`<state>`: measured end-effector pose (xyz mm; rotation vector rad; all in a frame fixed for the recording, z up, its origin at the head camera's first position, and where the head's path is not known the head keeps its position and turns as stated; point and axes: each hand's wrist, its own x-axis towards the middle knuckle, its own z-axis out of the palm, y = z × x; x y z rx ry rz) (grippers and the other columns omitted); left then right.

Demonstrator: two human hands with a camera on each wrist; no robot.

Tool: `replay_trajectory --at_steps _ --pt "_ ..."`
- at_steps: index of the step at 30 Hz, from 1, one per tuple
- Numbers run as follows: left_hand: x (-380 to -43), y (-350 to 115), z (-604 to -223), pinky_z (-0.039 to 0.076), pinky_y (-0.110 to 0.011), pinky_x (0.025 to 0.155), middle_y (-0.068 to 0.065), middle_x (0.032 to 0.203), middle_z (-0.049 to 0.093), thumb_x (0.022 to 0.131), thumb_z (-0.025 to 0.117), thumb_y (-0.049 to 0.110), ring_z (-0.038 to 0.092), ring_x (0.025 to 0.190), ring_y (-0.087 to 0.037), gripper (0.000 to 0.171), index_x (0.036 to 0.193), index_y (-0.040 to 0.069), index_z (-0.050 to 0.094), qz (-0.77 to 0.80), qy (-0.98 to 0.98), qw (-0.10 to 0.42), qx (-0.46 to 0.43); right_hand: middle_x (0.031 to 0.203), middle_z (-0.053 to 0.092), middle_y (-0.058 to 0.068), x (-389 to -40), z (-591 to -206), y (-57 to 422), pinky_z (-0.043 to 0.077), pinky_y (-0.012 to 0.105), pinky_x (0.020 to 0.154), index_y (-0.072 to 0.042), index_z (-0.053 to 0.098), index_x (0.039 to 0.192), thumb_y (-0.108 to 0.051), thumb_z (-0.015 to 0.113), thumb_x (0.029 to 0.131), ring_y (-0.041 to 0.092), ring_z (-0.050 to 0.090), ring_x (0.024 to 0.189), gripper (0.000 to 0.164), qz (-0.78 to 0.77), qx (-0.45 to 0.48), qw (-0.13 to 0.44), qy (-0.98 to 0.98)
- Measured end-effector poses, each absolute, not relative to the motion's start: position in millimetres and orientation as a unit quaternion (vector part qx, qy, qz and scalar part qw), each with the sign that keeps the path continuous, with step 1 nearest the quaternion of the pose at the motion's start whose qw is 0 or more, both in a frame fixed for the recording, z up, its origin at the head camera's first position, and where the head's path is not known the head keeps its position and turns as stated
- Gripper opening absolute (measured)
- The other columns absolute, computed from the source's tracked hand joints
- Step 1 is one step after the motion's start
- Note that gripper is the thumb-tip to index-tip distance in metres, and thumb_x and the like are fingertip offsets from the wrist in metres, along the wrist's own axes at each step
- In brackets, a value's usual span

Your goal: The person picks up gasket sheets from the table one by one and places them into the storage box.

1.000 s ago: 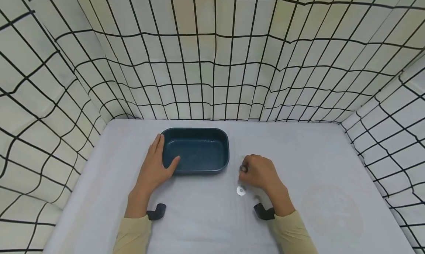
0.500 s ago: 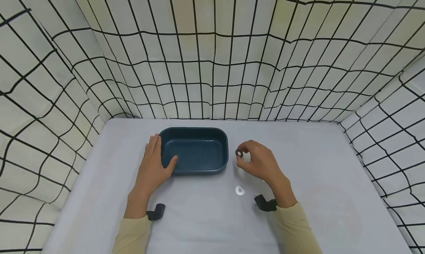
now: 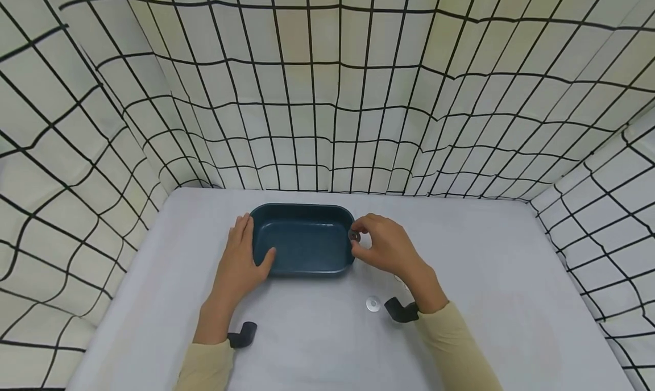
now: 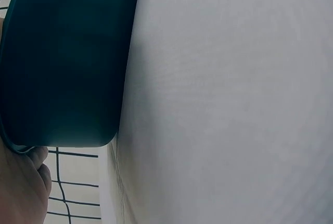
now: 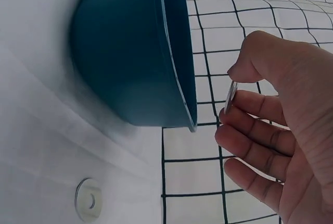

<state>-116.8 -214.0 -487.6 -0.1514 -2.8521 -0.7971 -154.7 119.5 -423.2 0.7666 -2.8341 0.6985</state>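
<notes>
A deep blue-green rectangular dish stands on the white-covered table. My left hand rests along its left end, fingers straight against the outside, thumb at the front rim. In the left wrist view the dish wall fills the upper left, with part of that hand below. My right hand pinches a metal washer between thumb and fingertips, right at the dish's right rim. The right wrist view shows this washer nearly edge-on, held beside the rim.
A flat washer lies on the table in front of the right hand, seen also in the right wrist view as a pale washer. Small pale edges show beside the right wrist. Black netting over pale sheeting surrounds the table's back and sides.
My right hand has lifted the washer off the table and carried it leftward and away from me to the dish's right rim. The left hand stays at the dish's left end.
</notes>
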Motion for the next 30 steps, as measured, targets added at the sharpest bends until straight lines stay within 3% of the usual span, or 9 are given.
replay_trajectory --at_steps 5,22,30 --pt "-111.9 -213.1 -489.7 0.017 -0.059 0.136 -0.025 0.176 0.018 0.1 0.066 0.034 0.014 0.166 -0.044 0.091 0.166 -0.006 0.018 -0.268 -0.958 0.09 -0.054 0.105 0.076 0.001 -156.2 -423.7 108.9 0.062 0.034 0.081 -0.012 0.077 0.112 -0.022 0.077 0.09 0.022 0.073 0.098 0.024 0.216 0.265 0.044 -0.939" --pt "-113.9 -212.5 -486.2 0.017 -0.059 0.136 -0.024 0.176 0.017 0.1 0.065 0.035 0.013 0.166 -0.043 0.091 0.166 -0.007 0.018 -0.274 -0.958 0.079 -0.046 0.107 0.076 0.001 -167.8 -402.8 81.8 0.059 0.031 0.075 -0.013 0.078 0.112 -0.024 0.076 0.094 0.014 0.066 0.085 0.021 0.132 0.346 0.039 -0.928" --pt "-111.1 -212.1 -483.1 0.017 -0.061 0.135 -0.024 0.177 0.015 0.101 0.064 0.036 0.012 0.166 -0.044 0.091 0.167 -0.006 0.017 -0.283 -0.956 0.069 -0.037 0.127 0.073 0.006 -166.0 -395.4 79.6 0.063 0.04 0.094 -0.011 0.073 0.13 -0.029 0.078 0.097 0.024 0.073 0.109 0.038 0.135 0.344 0.008 -0.929"
